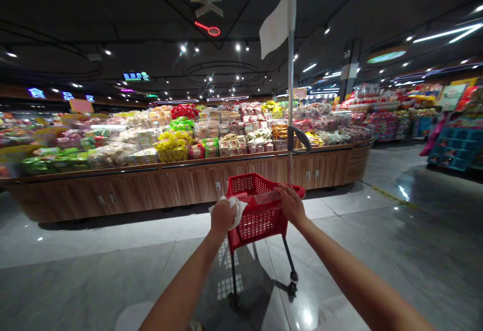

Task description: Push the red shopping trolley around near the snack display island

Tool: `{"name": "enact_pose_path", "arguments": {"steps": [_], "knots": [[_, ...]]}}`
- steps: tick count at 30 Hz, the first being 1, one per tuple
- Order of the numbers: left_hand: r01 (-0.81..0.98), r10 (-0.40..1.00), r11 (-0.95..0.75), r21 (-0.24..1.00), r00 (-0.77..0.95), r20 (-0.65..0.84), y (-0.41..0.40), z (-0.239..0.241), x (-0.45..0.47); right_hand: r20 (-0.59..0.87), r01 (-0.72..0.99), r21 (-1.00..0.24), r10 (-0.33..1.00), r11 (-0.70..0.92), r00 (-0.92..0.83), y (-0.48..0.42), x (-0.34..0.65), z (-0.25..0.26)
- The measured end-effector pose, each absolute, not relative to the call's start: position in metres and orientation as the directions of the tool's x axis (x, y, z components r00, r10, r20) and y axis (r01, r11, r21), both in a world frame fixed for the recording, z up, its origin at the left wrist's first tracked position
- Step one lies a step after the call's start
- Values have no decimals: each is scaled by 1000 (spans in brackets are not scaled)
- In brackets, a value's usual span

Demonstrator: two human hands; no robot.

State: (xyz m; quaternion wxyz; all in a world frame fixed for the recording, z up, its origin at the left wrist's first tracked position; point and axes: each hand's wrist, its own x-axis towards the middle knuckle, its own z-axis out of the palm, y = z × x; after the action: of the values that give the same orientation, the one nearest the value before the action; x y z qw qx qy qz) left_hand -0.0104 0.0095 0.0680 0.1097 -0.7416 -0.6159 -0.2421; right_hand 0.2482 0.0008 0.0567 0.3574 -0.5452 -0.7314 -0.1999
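Note:
A small red shopping cart (256,205) with a mesh basket stands on the tiled floor right in front of me. My left hand (222,215) is closed around a white cloth (237,208) and rests at the cart's near left rim. My right hand (290,202) grips the cart's near right rim, fingers curled over it. A tall metal pole (290,94) rises from the cart's right side and carries a white flag (277,19) at the top.
A long wooden display counter (181,182) heaped with packaged snacks runs across the view behind the cart. More stocked shelves (381,112) and blue crates (455,147) stand at the right. Glossy grey floor (377,250) stretches to the right and left.

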Motion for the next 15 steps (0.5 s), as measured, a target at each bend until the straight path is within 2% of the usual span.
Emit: {"name": "enact_pose_path", "arguments": {"steps": [3, 7, 9, 11, 15], "knots": [[933, 816, -330, 140, 207, 540, -6, 58, 11, 724, 880, -76, 632, 469, -275, -8, 214, 51], [755, 692, -632, 175, 448, 566, -17, 44, 21, 710, 883, -162, 674, 441, -207, -18, 199, 47], [644, 631, -729, 234, 498, 595, -16, 36, 17, 705, 848, -218, 679, 483, -205, -23, 209, 47], [582, 627, -751, 312, 481, 613, -12, 27, 10, 695, 794, -277, 683, 541, -223, -29, 223, 48], [569, 721, -680, 462, 401, 566, 1, 10, -4, 676, 724, -375, 706, 578, -214, -40, 245, 51]]}}
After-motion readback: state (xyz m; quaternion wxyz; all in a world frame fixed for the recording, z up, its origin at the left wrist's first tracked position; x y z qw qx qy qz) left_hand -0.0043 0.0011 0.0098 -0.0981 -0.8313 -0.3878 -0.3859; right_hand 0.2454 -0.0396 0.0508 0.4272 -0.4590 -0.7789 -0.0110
